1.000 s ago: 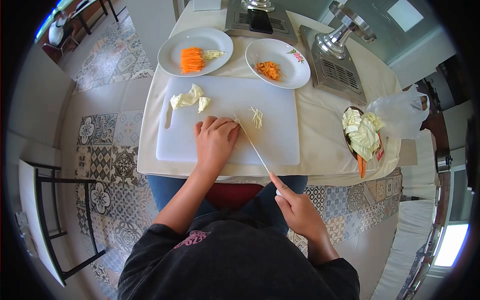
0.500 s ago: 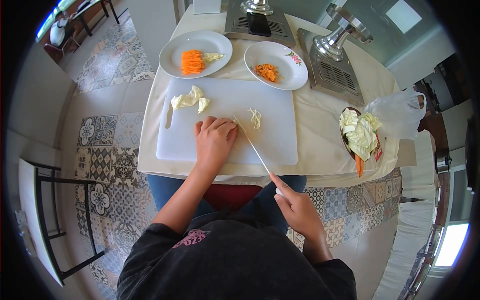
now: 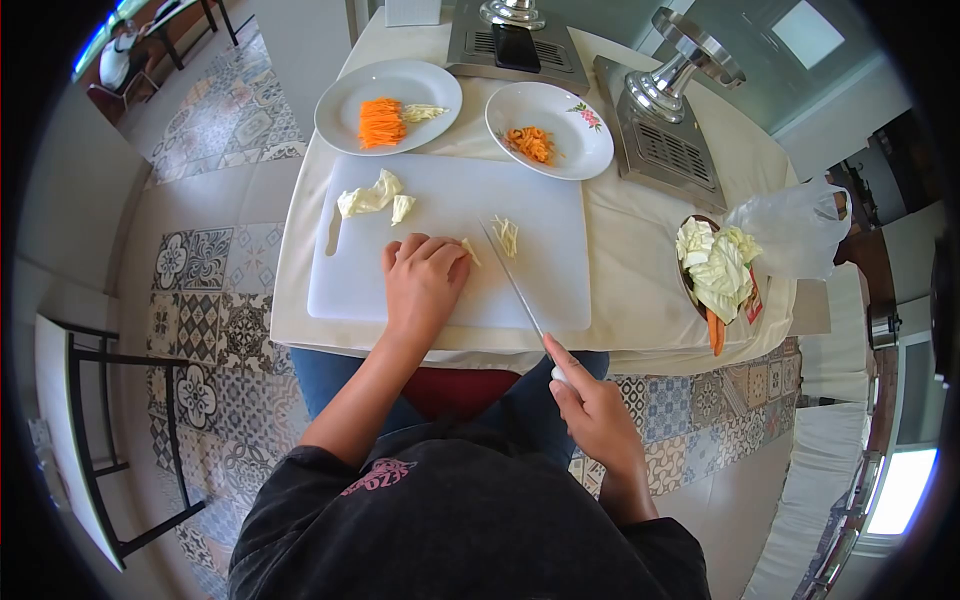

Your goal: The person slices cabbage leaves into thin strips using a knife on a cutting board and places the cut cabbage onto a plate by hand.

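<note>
On the white cutting board (image 3: 360, 290) my left hand (image 3: 423, 282) presses down with curled fingers on a piece of cabbage, mostly hidden under them. A thin cabbage strip (image 3: 471, 252) lies at its fingertips. My right hand (image 3: 592, 402) is closed round the white handle of a knife (image 3: 516, 283), whose blade points up and left over the board, a little right of my left hand. Cut cabbage shreds (image 3: 505, 236) lie just right of the blade tip. Larger cabbage pieces (image 3: 370, 196) sit at the board's upper left.
Behind the board stand a plate (image 3: 342, 90) of carrot and cabbage strips and a flowered plate (image 3: 580, 150) of carrot bits. Metal stands (image 3: 672, 150) are at the back, one under a phone (image 3: 515, 47). Cabbage leaves (image 3: 722, 275) and a plastic bag (image 3: 795, 225) lie right.
The knife has moved right, away from my left fingertips, and a thin cabbage strip now shows there. My left hand keeps its place on the board.
</note>
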`<state>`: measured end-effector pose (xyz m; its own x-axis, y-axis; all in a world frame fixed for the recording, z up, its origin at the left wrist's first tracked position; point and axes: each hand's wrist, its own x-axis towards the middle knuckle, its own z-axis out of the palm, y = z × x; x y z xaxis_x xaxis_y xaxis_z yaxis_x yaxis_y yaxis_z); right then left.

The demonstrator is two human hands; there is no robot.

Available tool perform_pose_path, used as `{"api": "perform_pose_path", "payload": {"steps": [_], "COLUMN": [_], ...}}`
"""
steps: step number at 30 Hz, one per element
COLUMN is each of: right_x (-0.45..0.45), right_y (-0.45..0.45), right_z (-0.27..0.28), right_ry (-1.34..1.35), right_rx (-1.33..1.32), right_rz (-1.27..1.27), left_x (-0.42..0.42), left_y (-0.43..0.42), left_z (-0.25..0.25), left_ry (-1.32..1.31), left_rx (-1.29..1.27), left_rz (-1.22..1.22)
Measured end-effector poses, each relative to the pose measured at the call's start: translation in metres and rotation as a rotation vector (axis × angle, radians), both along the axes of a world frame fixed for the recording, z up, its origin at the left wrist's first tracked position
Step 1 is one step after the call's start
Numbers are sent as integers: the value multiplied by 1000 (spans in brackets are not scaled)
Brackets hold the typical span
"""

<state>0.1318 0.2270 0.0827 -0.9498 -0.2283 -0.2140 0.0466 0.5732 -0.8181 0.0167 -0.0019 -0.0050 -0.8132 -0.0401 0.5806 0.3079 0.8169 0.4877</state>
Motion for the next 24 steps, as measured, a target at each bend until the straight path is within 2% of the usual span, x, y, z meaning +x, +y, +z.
{"api": "perform_pose_path", "payload": {"steps": [7, 24], "right_x": [-7, -1], "right_y": [-12, -18], "right_z": [1, 4], "right_ry": [23, 15], "right_rx": [16, 20], "right_rz": [90, 93], "left_x": [1, -1], "left_y": [1, 2], "left_z": [5, 2], "left_ry": [-16, 4], "left_rx": [-46, -37], "left_rz": [4, 16]}}
